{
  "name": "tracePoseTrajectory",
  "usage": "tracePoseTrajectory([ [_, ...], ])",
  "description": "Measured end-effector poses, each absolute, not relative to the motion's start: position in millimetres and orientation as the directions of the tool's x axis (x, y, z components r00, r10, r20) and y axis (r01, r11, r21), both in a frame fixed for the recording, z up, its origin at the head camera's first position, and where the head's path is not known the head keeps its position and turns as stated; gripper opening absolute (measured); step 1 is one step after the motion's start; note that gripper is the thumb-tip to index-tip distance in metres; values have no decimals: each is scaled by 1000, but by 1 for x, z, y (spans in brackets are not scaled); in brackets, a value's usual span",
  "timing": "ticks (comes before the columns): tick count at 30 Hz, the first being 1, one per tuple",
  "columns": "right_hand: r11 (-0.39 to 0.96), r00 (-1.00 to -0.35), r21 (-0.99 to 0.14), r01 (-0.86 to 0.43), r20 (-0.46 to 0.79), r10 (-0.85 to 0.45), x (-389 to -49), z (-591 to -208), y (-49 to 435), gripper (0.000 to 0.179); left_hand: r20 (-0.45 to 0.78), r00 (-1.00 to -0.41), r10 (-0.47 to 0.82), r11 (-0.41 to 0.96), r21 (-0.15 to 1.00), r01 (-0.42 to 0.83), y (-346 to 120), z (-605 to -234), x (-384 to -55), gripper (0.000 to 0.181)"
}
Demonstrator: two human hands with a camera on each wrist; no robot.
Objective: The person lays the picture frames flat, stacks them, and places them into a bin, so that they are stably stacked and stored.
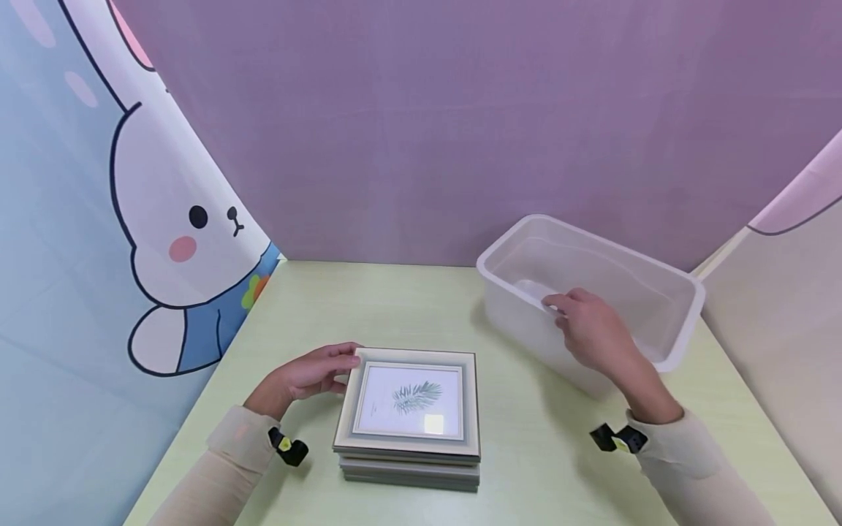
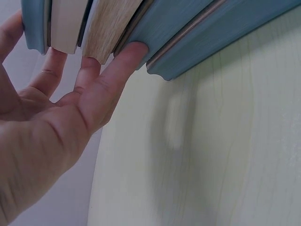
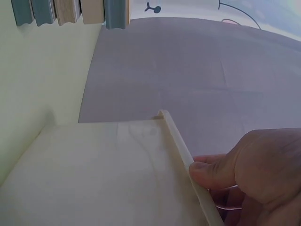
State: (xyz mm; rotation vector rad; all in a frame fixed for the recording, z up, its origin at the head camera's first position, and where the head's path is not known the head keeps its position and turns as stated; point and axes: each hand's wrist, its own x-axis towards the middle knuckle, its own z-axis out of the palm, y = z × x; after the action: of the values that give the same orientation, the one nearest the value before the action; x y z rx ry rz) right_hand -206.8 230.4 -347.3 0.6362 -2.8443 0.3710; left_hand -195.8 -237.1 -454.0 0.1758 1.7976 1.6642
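A stack of several picture frames (image 1: pixel 414 402) stands on the table left of the bin, its top one showing a green leaf print behind shiny glass. My left hand (image 1: pixel 319 372) touches the stack's left side near the far corner, with fingers spread against it. In the left wrist view the fingertips meet the blue, cream and wood-toned edges of the picture frames (image 2: pixel 110 28). My right hand (image 1: pixel 595 332) pinches the near rim of a white plastic bin (image 1: pixel 526 318). The right wrist view has the thumb (image 3: pixel 211 175) on the bin's outer wall and other fingers over the rim.
The pale wood-look table (image 1: pixel 368 303) carries both the stack and the bin. A purple cloth (image 1: pixel 421 131) hangs along its back edge. On the left is a blue curtain with a rabbit (image 1: pixel 177 219); a pale curtain (image 1: pixel 789 314) hangs at the right.
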Motion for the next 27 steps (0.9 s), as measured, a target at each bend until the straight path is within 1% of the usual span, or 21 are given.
tracePoseTrajectory([
  [5,858,-855,-156,-489,279,-437,-210,-349,222,32,-375,-771,515,182,926,-329,-237,-455,-195,45],
  [11,838,-828,-145,-525,315,-464,-215,-354,213,33,-375,-774,510,183,927,-329,-237,-456,-196,45],
  [18,805,-790,-148,-574,358,-497,-222,-360,208,34,-363,-767,529,154,930,-334,-235,-457,-196,37],
  [23,786,-777,-162,-597,362,-515,-224,-362,204,34,-363,-769,527,156,930,-332,-235,-457,-196,38],
  [27,786,-783,-176,-592,354,-511,-225,-363,202,35,-365,-771,521,160,930,-332,-234,-456,-195,41],
])
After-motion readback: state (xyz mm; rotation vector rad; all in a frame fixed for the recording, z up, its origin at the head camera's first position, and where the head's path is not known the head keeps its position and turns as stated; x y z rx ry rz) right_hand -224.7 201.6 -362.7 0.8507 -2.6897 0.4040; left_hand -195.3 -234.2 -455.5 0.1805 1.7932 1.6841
